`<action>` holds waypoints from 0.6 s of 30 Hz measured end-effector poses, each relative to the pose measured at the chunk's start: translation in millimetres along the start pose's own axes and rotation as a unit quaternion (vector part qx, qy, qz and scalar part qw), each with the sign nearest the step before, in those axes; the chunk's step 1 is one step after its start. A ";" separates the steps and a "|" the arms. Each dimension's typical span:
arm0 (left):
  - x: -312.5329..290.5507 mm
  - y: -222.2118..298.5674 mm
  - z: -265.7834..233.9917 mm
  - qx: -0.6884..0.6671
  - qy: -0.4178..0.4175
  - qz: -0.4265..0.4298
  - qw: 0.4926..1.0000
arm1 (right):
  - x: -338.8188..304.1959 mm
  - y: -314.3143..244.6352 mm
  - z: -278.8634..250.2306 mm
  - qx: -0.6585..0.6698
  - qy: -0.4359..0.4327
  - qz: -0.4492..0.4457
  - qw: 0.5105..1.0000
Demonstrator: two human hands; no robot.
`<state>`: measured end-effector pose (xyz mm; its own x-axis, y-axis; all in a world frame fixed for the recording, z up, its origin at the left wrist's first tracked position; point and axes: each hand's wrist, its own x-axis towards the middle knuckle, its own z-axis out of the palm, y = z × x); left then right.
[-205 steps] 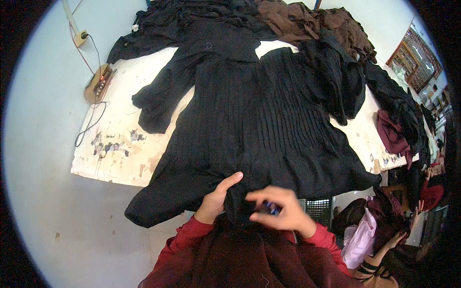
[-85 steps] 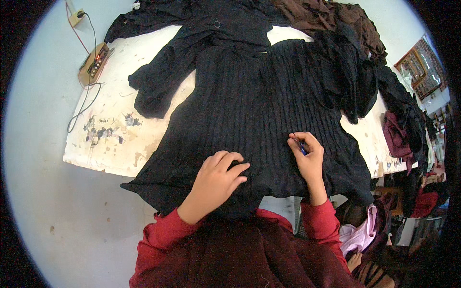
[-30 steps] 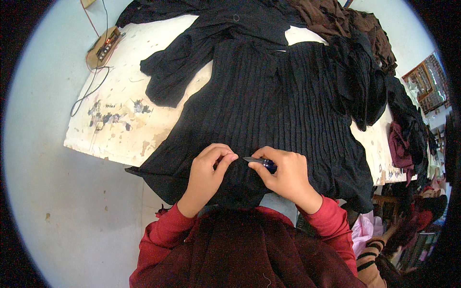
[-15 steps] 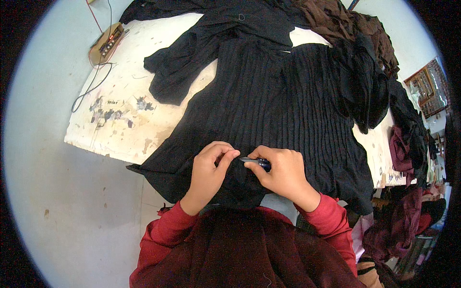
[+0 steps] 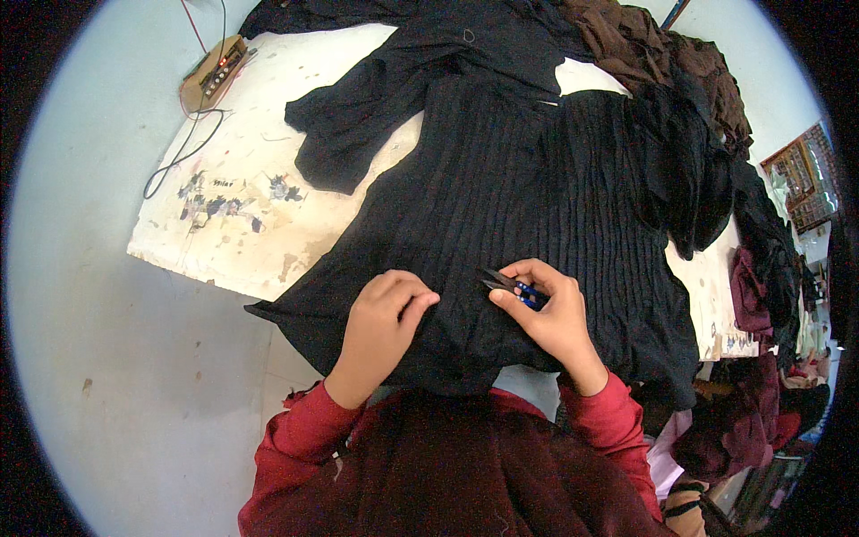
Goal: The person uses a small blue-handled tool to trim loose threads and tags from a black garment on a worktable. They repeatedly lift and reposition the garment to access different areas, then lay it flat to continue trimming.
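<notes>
A black pleated garment [image 5: 501,192] lies spread over the table, its lower part hanging toward me. My right hand [image 5: 557,313] grips small blue-handled thread snips [image 5: 514,288], their dark blades pointing left and parted at the tips. On the left, my left hand [image 5: 385,318] is closed in a pinch, thumb against fingers, just over the garment near its lower edge. Whatever sits in that pinch is too small to make out. A gap of dark cloth separates the snips from my left fingertips.
The pale, stained tabletop [image 5: 268,242] ends at the left. A small tan box with a cord [image 5: 215,76] stands at its far left corner. More black cloth [image 5: 358,107] and a brown cloth pile [image 5: 617,40] lie beyond. Maroon cloth [image 5: 750,291] hangs at the right.
My right hand has moved right, away from my left hand, and the snips' blades now show parted. My left hand has shifted slightly left and down. The whole view has tilted a little.
</notes>
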<state>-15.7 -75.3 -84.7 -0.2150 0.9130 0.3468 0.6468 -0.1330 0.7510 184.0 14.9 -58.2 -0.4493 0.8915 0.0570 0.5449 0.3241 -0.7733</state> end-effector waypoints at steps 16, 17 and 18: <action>0.1 -4.6 4.4 -0.072 0.065 -0.028 0.995 | 2.1 -36.8 15.3 -0.133 -0.033 -0.081 0.987; 0.4 -4.9 3.8 -0.073 0.063 -0.041 0.994 | 2.5 -36.8 15.2 -0.119 -0.028 -0.081 0.989; 1.6 -4.7 2.9 -0.075 0.060 -0.053 0.994 | 3.1 -37.1 15.0 -0.104 -0.022 -0.081 0.991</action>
<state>-16.9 -72.1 -89.3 -0.3685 0.8733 0.3186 0.5017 -0.1017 0.8590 151.8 0.9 -38.8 -0.5701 0.8098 0.1387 0.5960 0.5238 -0.6086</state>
